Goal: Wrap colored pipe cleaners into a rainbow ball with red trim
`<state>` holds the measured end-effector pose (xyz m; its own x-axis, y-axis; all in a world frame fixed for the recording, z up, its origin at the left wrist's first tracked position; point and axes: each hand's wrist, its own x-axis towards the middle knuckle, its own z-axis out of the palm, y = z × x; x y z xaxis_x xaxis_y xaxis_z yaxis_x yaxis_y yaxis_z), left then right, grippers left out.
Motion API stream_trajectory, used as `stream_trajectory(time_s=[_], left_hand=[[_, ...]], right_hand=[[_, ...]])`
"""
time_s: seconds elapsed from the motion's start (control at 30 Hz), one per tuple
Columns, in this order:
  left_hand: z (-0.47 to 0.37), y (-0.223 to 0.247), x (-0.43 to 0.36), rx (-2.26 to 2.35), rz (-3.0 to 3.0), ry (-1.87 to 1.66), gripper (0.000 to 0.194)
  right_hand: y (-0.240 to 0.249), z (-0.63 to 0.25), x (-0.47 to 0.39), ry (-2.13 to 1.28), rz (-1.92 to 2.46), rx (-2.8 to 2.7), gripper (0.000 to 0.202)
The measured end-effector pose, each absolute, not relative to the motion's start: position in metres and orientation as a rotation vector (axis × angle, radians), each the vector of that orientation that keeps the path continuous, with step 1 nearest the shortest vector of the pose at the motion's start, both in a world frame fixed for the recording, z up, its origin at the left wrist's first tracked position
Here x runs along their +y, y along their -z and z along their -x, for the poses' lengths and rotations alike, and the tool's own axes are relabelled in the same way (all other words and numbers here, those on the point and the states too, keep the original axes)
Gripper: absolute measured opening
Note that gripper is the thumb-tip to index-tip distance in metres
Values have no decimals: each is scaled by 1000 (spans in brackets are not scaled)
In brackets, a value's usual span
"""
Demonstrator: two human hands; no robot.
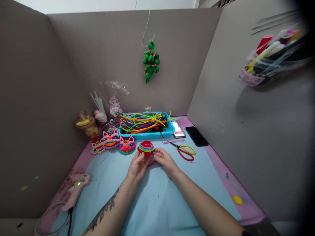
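Note:
Near the middle of the table, a small dome-shaped piece (146, 146) made of fuzzy pipe cleaner in rainbow bands sits between my two hands. Its top and lower rim are red. My left hand (138, 164) has its thumb and fingers closed on the left and underside of the piece. At the right edge, my right hand (165, 160) pinches a red pipe cleaner (152, 163) whose loose end hangs below the dome. The fingertips partly hide where this strand meets the piece.
Behind stands a blue tray (147, 135) of colourful pipe cleaners. Scissors (184, 151) and a phone (197, 136) lie to the right. Finished animal-faced pieces (127, 144) sit left, and a pink glue gun (77, 191) with a cable lies at front left. Grey partitions (103, 49) enclose the table.

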<state>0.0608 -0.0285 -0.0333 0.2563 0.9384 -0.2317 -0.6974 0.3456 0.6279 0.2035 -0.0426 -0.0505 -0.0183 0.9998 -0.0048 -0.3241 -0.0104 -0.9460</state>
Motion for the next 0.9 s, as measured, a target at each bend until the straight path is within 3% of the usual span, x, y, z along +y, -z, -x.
stream_trajectory(time_s=[0.23, 0.53, 0.9], left_hand=[[-69, 38, -34, 704, -496, -1087, 40], [-77, 40, -40, 692, -722, -1183, 50], [-78, 38, -40, 694, -808, -1277, 48]], right_hand=[[38, -194, -45, -1451, 791, -671, 57], [41, -191, -44, -1378, 811, -555, 56], [41, -184, -47, -1377, 801, -559, 55]])
